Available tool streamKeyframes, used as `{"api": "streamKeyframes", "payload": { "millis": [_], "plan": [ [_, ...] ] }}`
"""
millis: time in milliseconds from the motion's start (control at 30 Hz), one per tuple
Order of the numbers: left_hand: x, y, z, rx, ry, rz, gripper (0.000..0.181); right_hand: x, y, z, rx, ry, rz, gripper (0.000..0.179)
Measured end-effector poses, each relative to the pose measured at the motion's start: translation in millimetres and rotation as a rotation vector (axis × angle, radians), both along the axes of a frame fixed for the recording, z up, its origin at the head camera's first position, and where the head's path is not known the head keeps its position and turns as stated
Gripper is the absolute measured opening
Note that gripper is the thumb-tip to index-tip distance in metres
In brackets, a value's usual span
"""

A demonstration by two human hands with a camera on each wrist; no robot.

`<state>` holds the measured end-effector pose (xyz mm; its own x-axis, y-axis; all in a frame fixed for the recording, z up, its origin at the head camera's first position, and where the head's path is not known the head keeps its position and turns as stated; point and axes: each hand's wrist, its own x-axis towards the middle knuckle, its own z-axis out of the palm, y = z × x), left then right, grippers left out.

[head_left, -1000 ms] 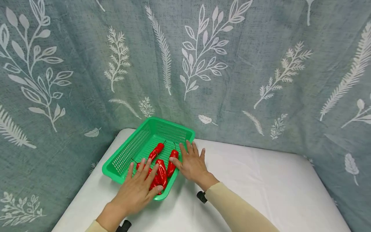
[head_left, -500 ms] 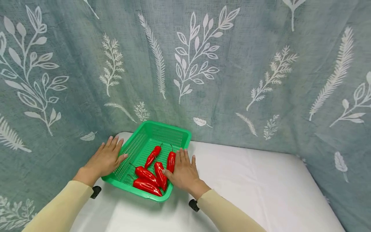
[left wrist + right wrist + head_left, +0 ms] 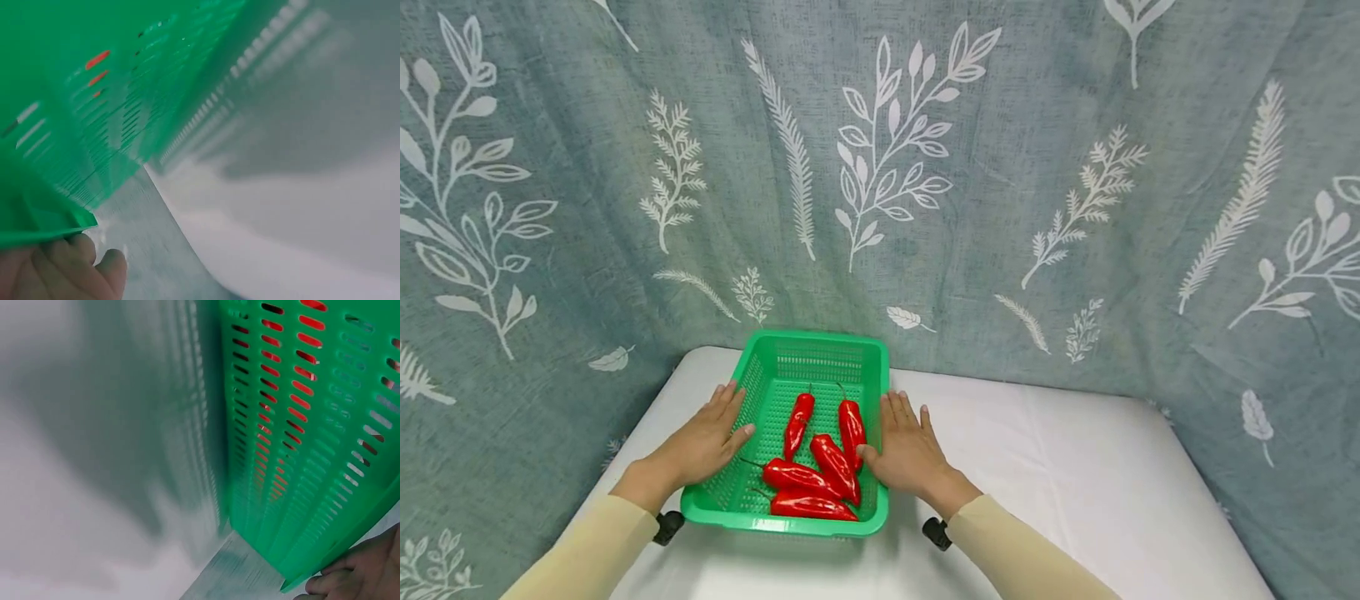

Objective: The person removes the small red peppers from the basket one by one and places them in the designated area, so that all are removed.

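Observation:
A green plastic basket (image 3: pixel 775 523) with slotted walls stands on the white table, and several glossy red chili peppers (image 3: pixel 814 505) lie in it. My left hand (image 3: pixel 703 437) rests along its left rim, fingers straight, thumb over the edge. On the opposite side my right hand (image 3: pixel 910 446) lies flat against the right rim, its thumb reaching slightly inward. From the left wrist, fingers (image 3: pixel 69 265) touch the outside of the rim. In the right wrist view, fingers (image 3: pixel 356 569) press the rim too, and red shows through the slots.
A white-covered table (image 3: pixel 1037 467) stretches to the right of the basket. Behind and at the left hangs a grey-green curtain (image 3: pixel 970 250) with white leaf prints, close to the basket's far end.
My left hand has moved from above the peppers to the left rim. The basket has turned from slanted to nearly straight and come slightly nearer; the peppers have shifted inside.

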<state>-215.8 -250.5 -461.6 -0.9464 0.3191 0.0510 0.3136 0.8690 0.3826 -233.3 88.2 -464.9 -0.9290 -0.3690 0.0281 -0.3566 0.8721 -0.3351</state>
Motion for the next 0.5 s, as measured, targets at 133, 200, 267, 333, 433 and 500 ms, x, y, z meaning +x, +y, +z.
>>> {"api": "streamKeyframes", "payload": {
  "millis": [133,200,267,333,433,500],
  "plan": [
    [0.9,28.5,-2.9,0.026,0.002,-0.013,0.073,3.5,32.1,1.0,0.003,0.005,-0.003,0.09],
    [0.5,42.9,-3.5,0.009,0.002,-0.03,0.073,6.0,47.9,1.5,0.006,0.011,-0.013,0.09],
    [-0.3,58.0,-2.7,-0.002,0.01,-0.056,0.073,9.1,63.8,2.6,0.008,0.014,-0.028,0.09],
    [-1.7,72.1,-1.8,-0.022,0.016,-0.076,0.072,11.9,78.3,3.4,0.008,0.017,-0.041,0.091],
    [-3.5,92.8,-1.0,-0.029,0.019,-0.092,0.072,16.1,98.5,4.1,0.018,0.022,-0.049,0.092],
    [-5.0,106.2,-2.6,-0.033,0.02,-0.095,0.072,19.4,111.3,4.4,0.032,0.032,-0.06,0.092]
  ]
}}
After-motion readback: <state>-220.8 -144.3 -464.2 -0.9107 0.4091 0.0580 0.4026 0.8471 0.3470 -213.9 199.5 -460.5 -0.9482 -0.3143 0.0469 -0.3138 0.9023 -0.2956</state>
